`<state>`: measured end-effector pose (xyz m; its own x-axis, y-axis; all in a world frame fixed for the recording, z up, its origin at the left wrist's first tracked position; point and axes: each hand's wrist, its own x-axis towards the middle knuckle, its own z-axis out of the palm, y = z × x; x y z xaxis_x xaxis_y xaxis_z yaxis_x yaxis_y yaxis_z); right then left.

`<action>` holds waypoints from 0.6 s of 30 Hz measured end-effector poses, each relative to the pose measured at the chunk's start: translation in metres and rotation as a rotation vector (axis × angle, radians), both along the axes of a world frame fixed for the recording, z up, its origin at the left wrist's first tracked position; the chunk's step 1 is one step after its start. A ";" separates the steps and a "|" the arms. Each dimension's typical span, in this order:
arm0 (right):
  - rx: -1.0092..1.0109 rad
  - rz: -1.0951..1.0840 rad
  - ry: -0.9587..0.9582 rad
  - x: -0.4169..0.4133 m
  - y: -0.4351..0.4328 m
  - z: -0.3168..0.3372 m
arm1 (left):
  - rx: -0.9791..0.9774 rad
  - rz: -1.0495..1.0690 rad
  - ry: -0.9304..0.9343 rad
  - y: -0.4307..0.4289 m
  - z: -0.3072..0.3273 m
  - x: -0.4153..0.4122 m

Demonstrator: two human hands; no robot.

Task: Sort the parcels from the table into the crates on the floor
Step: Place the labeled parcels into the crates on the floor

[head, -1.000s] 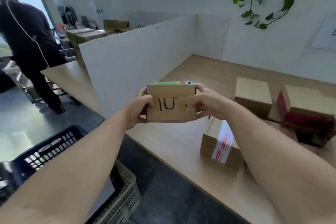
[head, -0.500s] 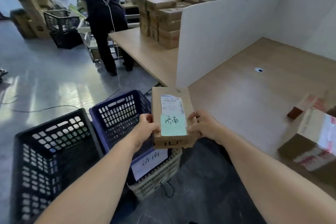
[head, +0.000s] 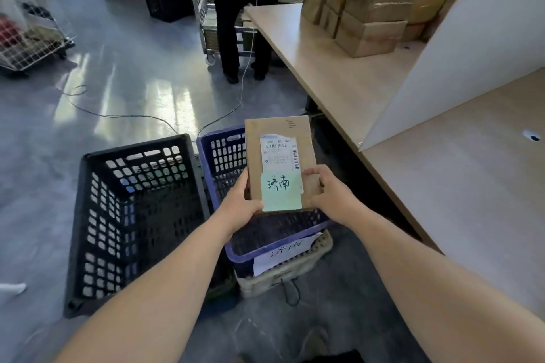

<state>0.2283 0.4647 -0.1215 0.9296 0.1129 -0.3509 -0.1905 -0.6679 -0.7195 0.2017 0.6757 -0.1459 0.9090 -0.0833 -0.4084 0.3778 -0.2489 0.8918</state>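
A green sticky note (head: 281,192) on the cardboard parcel (head: 278,130) bears the handwritten characters 济南. Above it, a white shipping label (head: 279,153) opens with "530 05" (the digits after that and the small print by the barcodes are too blurred to read). A white paper sign (head: 284,253) on the blue crate (head: 239,254) also reads 济南.

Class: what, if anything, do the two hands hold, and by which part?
One flat cardboard parcel, held at its near end: the left hand grips its left edge, the right hand its right edge, either side of the green note.
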 end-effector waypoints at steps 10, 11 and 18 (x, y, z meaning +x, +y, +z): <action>0.002 0.205 0.039 0.117 0.025 -0.044 | 0.090 0.226 0.064 0.011 -0.044 0.080; 0.010 0.224 0.052 0.131 0.028 -0.051 | 0.099 0.251 0.080 0.012 -0.051 0.091; 0.008 0.310 0.204 0.209 0.048 -0.121 | 0.125 0.373 0.165 0.023 -0.123 0.156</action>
